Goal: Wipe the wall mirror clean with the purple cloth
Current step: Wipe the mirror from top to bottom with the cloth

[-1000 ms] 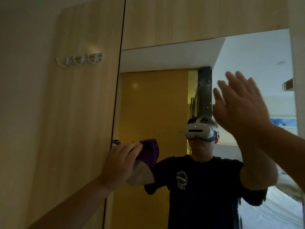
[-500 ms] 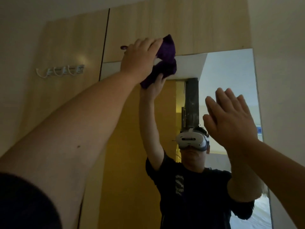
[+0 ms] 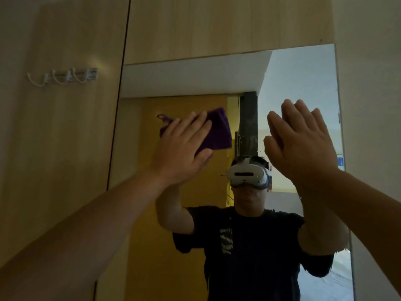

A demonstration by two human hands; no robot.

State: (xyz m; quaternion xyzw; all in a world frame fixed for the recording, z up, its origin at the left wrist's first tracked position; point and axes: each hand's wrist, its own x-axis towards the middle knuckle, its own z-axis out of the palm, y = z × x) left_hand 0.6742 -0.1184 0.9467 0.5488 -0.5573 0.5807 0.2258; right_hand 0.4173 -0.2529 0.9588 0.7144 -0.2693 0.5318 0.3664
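The wall mirror fills the middle and right of the head view, set between wooden panels. My left hand presses the purple cloth flat against the glass at mid-height, fingers straight and spread over it. A small loop sticks out of the cloth's upper left corner. My right hand lies flat on the mirror to the right, fingers straight and close together, holding nothing. The mirror reflects me wearing a headset and a dark shirt.
A row of white wall hooks hangs on the wooden panel left of the mirror. More wood panelling sits above the glass. A plain wall borders the mirror's right edge.
My left hand swept the cloth up from the mirror's left edge to its top, then down and right to mid-height. Its fingers went from curled round the cloth to flat. The right hand stayed put.
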